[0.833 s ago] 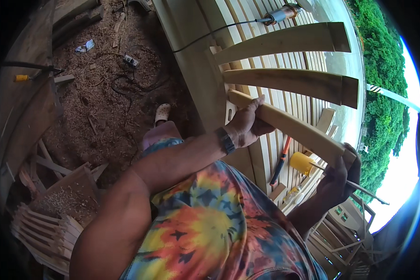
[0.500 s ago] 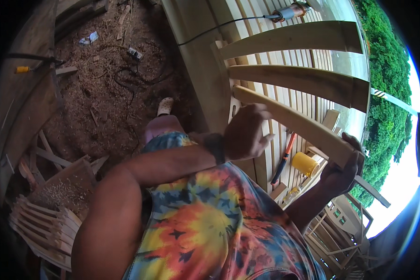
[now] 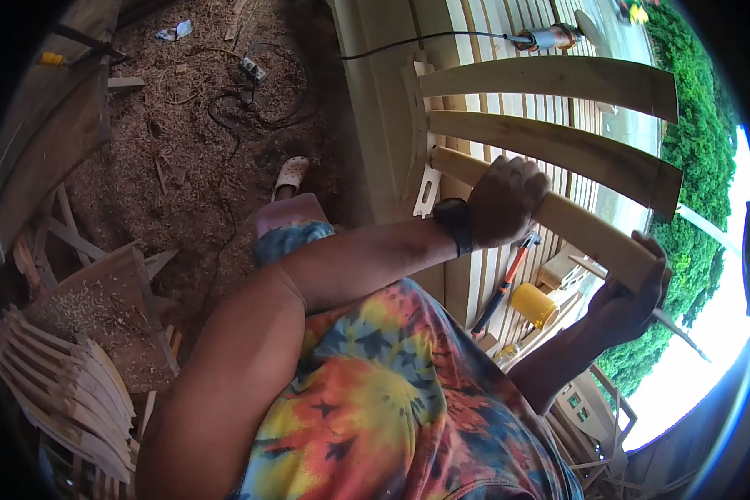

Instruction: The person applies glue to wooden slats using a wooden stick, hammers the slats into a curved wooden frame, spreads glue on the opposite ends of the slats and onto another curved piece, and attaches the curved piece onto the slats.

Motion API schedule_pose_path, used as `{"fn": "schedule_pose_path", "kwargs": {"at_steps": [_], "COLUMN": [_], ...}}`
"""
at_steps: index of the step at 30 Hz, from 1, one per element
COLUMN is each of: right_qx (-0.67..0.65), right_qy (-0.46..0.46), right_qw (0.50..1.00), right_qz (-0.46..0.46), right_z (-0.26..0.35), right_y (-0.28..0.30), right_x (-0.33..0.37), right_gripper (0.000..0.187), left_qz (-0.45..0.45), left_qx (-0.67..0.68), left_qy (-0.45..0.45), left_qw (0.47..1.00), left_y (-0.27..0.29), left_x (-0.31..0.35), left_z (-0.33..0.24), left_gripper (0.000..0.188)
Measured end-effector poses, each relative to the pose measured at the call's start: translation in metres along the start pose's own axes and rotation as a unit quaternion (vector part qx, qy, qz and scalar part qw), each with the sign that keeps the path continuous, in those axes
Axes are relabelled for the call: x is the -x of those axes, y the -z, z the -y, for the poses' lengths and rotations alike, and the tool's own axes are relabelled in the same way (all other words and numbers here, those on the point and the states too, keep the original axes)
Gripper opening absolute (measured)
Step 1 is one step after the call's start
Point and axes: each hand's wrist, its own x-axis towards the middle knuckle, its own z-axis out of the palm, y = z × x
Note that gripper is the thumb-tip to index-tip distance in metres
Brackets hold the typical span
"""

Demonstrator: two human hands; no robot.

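A curved wooden slat slants across the bench, its far end at a wooden crosspiece with a cut-out slot. My left hand, wearing a dark wristband, is closed around the slat near its middle. Around its near right end wrap the fingers of my right hand. Two more curved slats, an upper one and a lower one, reach out from the same crosspiece, side by side. Whether the held slat is seated in the crosspiece, I cannot tell.
On the slatted bench lie a hammer with an orange and black handle, a yellow cup and a corded power tool. Its black cord crosses the bench's left edge. Shavings cover the floor; curved wooden parts are stacked lower left.
My left hand has moved right from beside the slat and closed around it. My right hand stays at the slat's end. The whole view has shifted slightly.
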Motion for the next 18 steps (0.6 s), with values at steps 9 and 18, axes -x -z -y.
{"fn": "schedule_pose_path", "kwargs": {"at_steps": [9, 18], "right_qx": [0.018, 0.015], "right_qy": [0.007, 0.017], "right_qw": [1.000, 0.999], "right_qz": [0.016, 0.045], "right_z": [-0.006, -0.001], "right_y": [0.026, 0.022], "right_x": [0.017, 0.016], "right_gripper": [0.051, 0.045], "left_qz": [-0.012, -0.027], "left_qx": [0.017, -0.009], "left_qy": [-0.034, -0.026], "left_qw": [0.999, 0.999], "left_y": [-0.006, -0.005], "left_x": [0.010, 0.012], "left_z": [-0.005, -0.003], "left_gripper": [0.056, 0.054]}}
